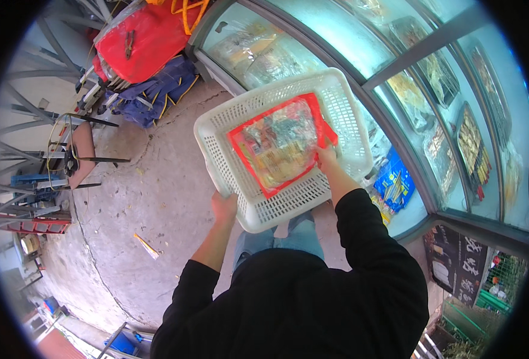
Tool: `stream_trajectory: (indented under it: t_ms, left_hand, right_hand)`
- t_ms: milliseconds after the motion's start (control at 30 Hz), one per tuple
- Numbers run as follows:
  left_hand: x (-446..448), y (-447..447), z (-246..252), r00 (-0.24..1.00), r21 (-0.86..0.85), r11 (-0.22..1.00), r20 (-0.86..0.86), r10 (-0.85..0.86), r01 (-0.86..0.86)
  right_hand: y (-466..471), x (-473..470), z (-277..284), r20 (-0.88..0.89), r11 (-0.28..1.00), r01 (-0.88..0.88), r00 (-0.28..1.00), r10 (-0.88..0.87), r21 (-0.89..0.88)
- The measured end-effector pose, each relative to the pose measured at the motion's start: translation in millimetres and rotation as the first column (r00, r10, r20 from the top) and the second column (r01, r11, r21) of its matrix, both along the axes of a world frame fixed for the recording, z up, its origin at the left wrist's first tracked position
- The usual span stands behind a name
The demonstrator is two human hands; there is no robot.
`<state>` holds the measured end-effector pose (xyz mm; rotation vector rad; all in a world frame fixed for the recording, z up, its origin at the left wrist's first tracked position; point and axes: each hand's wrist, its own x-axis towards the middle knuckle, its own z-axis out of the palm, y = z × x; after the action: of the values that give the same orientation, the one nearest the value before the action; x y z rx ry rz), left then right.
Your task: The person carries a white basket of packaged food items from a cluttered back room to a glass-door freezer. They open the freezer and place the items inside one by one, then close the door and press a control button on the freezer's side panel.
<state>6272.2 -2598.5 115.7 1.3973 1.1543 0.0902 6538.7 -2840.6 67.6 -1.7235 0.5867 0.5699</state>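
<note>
A white perforated plastic basket (pixel 215 134) is held up in front of my body, tilted in the view. My left hand (pixel 225 207) grips its near left rim. Inside lies a red-edged clear plastic bag (pixel 280 143) with flat packages in it, their kind unclear through the shiny film. My right hand (pixel 326 155) is closed on the bag's right edge, where the red plastic bunches up. Part of that hand's fingers is hidden by the bag.
A glass-fronted refrigerated display case (pixel 381 76) curves along the right, holding trays of skewered food (pixel 468 139) and a blue package (pixel 394 179). An overturned chair (pixel 82 150) lies left. A red padded item (pixel 143 40) bears pliers (pixel 129 44). A wrapper (pixel 146 246) lies on the concrete floor (pixel 125 211).
</note>
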Motion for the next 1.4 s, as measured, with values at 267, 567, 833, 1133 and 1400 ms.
stream_trajectory:
  t_ms: [267,567,833,1133,1400]
  left_hand:
    - [9,15,-12,0.993,-0.093,0.994,0.092,0.072,-0.063]
    - [13,25,-21,0.993,-0.130,0.989,0.086,0.076,-0.065]
    - [6,28,-16,0.964,-0.265,0.963,0.264,0.036,0.037]
    - [-18,78,-13,0.982,-0.425,0.900,0.105,0.155,-0.097]
    - [-140,101,-15,0.999,-0.175,0.984,-0.047,0.020,-0.028]
  right_hand:
    - [18,-4,111,0.305,0.971,-0.180,0.944,0.125,0.159]
    - [-127,-92,362,0.773,0.712,0.376,0.515,0.371,-0.593]
    - [-309,-218,345,0.758,0.540,0.593,0.638,0.136,-0.597]
    - [-407,-243,253,0.312,0.281,0.324,0.946,-0.089,-0.903]
    - [-425,-189,124,0.712,0.585,0.772,0.555,-0.430,-0.248]
